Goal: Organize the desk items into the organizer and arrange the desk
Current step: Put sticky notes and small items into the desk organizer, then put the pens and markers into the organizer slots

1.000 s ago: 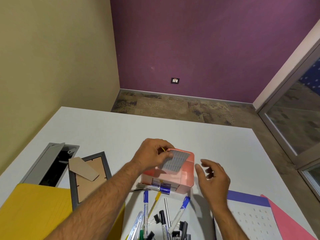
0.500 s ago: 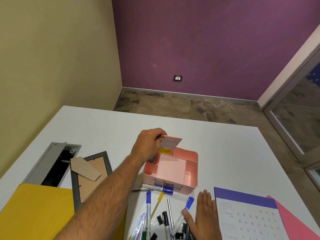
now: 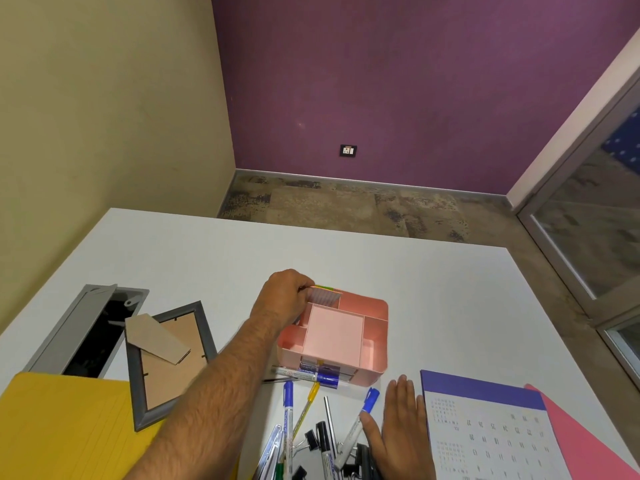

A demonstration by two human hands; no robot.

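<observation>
The left hand [image 3: 285, 299] is lowering the small grey-lined pad of sticky notes [image 3: 323, 295], pinched at its fingertips, deeper into the back-left compartment of the pink plastic organizer [image 3: 375, 367], nearly stowing it. The right hand [image 3: 398, 431] is now resting flat, fingers together, beside the loose markers [image 3: 356, 427].

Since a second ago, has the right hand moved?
Yes. The right hand has dropped from beside the organizer toward the person, and now rests flat by the pens.

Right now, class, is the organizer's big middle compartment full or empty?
Empty: the pink organizer shows a bare floor in its middle compartment.
</observation>
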